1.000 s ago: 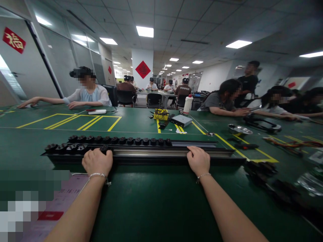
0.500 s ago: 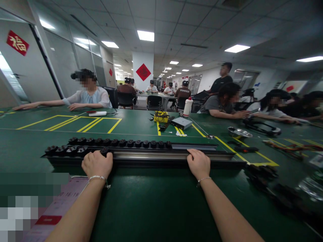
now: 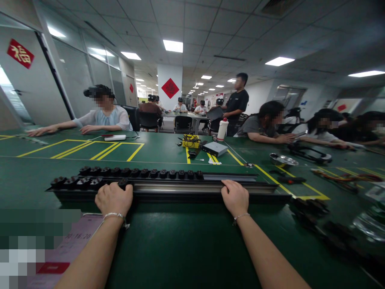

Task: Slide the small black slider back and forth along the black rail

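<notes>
A long black rail (image 3: pixel 180 188) with a shiny metal channel lies crosswise in front of me. Several black socket modules (image 3: pixel 70 181) sit in its left end. My left hand (image 3: pixel 113 200) is closed over the rail, its thumb and fingers around one black socket module (image 3: pixel 123 183), partly hidden. Further right, my right hand (image 3: pixel 236 196) grips the rail, its fingers curled over the far side. Just behind stands a second rail (image 3: pixel 231 177), with a row of black modules (image 3: pixel 144 173) along its left and middle; its right part shows bare channel.
Black modules (image 3: pixel 313 206) lie to the right, near clear plastic (image 3: pixel 371 220). Beyond are a metal bowl (image 3: pixel 282 159), a grey box (image 3: pixel 215 148), a yellow holder (image 3: pixel 191 140) and a bottle (image 3: pixel 222 129). A pink-screened device (image 3: pixel 72 247) lies at left. Co-workers sit across the table.
Both hands keep their places on the front rail. The view has shifted slightly. In the background, the standing person in black has moved left, carrying a dark object.
</notes>
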Motion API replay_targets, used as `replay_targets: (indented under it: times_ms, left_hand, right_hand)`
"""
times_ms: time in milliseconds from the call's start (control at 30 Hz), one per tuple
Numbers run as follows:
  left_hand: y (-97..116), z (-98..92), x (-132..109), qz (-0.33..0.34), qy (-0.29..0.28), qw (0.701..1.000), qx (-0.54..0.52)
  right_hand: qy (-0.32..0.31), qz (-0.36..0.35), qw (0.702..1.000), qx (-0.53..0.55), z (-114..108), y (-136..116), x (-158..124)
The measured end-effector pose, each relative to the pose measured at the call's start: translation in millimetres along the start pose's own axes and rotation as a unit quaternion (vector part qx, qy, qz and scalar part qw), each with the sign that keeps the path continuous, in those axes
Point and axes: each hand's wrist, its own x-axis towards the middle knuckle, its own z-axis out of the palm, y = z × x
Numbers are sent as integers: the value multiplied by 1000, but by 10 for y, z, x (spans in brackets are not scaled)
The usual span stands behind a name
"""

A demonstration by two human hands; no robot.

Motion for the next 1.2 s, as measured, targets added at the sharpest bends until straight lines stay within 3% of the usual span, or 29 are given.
replay_targets:
  times_ms: [1200]
  left_hand:
    - [24, -65, -14, -9, -27, 1000, -9]
  right_hand:
    - [-2, 3, 1000, 2, -12, -9, 7]
